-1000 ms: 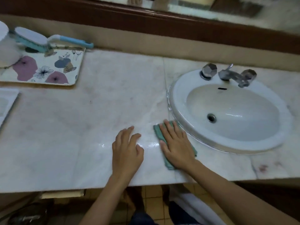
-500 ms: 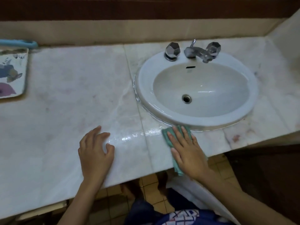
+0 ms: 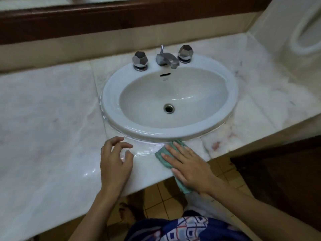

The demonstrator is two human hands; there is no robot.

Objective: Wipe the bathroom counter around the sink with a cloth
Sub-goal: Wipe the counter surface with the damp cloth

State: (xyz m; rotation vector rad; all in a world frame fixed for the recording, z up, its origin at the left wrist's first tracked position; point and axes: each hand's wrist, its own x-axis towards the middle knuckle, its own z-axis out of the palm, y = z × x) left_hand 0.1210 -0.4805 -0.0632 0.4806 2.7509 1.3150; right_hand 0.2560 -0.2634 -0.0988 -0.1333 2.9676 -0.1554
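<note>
The right hand (image 3: 189, 166) is pressing the green cloth (image 3: 160, 154) flat with straight fingers on the counter (image 3: 52, 136) front strip, touching the sink (image 3: 111, 101) rim; the left hand (image 3: 115, 162), loosely curled and holding nothing, is resting beside it; the near-edge pass is seemingly underway; next, the cloth is likely needing to sweep rightward over the pink stains (image 3: 216, 145).

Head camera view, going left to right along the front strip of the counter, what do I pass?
In order: left hand → right hand, flat on the cloth → reddish stain.
</note>
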